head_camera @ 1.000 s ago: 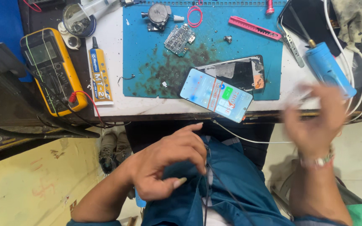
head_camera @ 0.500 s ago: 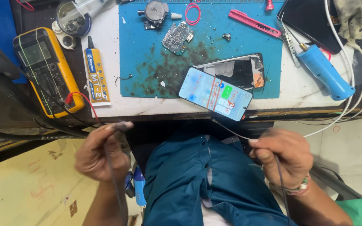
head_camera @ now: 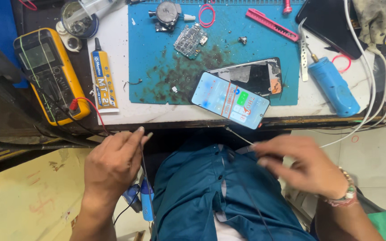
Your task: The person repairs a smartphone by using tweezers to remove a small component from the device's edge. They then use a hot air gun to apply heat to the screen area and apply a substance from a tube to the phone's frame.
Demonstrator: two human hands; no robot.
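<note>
Fingers of both hands pinched thin wires below the bench edge.
Left hand [head_camera: 112, 167] gripped a dark wire [head_camera: 144, 178]; right hand [head_camera: 304, 165] held another. A lit phone [head_camera: 229, 100] overhung the stained blue mat [head_camera: 157, 67] on the cluttered white bench [head_camera: 117, 49].

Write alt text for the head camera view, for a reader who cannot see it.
Seen from above, a person's left hand and right hand each pinch a thin dark wire over their lap. On the bench ahead, a lit phone overlaps a blue mat, with a yellow multimeter at left.
</note>
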